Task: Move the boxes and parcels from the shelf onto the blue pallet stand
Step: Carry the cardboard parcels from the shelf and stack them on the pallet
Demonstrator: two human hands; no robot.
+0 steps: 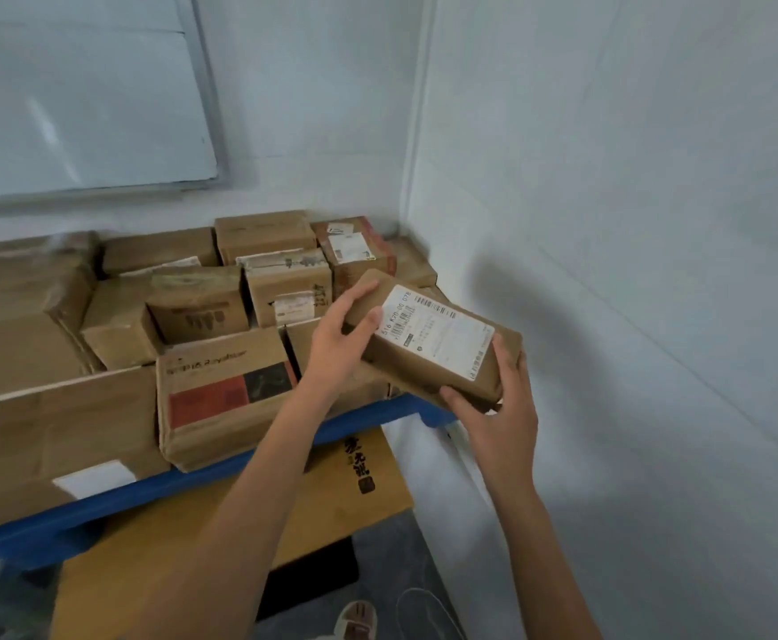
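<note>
Item: brown paper-wrapped parcel (433, 344), oblong, soft-cornered, tilted, held above the right near corner of the blue pallet stand (156, 491). White shipping label (437, 332) with barcode on top; digits "516" legible, the rest too small. Left hand (340, 344) curls over its far-left end; right hand (497, 404) grips the near-right end from below. Stand: smooth blue plastic, crowded with taped cardboard boxes (225, 390), one with red and black panels. Yellow-brown carton (331, 491) beneath bears black characters. Whiteboard (77, 99) far left; white walls.
</note>
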